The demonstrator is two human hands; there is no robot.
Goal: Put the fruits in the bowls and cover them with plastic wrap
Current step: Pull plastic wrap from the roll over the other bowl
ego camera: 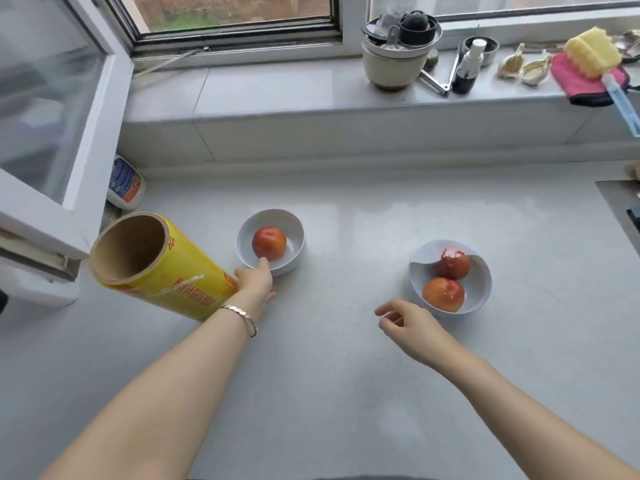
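Note:
A white bowl [297, 233] left of centre on the counter holds one red fruit [269, 243]. My left hand [255, 279] reaches to its near rim, one fingertip touching the rim in front of the fruit. To the right, a second white bowl [485, 282] holds two red fruits [443, 294], with shiny clear film stretched across its top. My right hand [408, 323] hovers just left of and in front of this bowl, fingers loosely curled and holding nothing I can see. A large yellow roll of plastic wrap [166, 268] stands left of my left wrist, a loose tail of film on its side.
An open window sash [52, 133] juts over the counter's left end, with a white bottle [125, 183] behind it. The sill at the back carries a pot [394, 64], a spray bottle [467, 67], garlic [523, 65] and a sponge on a cloth [588, 67]. A sink edge [620, 209] lies far right.

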